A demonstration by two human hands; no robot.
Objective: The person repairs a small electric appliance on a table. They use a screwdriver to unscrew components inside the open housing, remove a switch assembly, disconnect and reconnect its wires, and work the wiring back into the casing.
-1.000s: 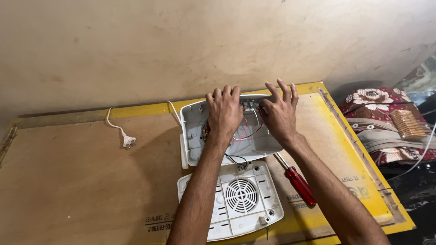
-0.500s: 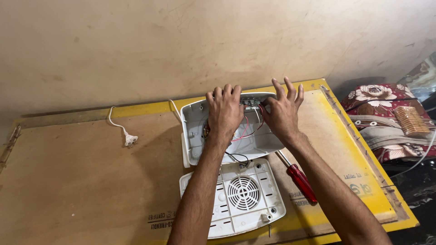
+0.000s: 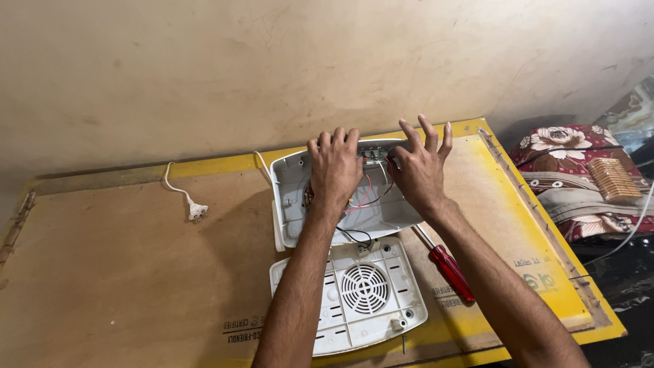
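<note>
Both hands work inside the opened white casing (image 3: 300,197): left hand (image 3: 335,170) curled over wires (image 3: 364,194), right hand (image 3: 417,167) fingers splayed; tugging could snap a lead.

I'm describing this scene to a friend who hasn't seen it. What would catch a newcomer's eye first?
Two bare hands meet at the table's far edge, the left hand and right hand inside an opened white casing with red and black wires. Nearer lies its detached white vented cover; a red-handled screwdriver lies to its right.
</note>
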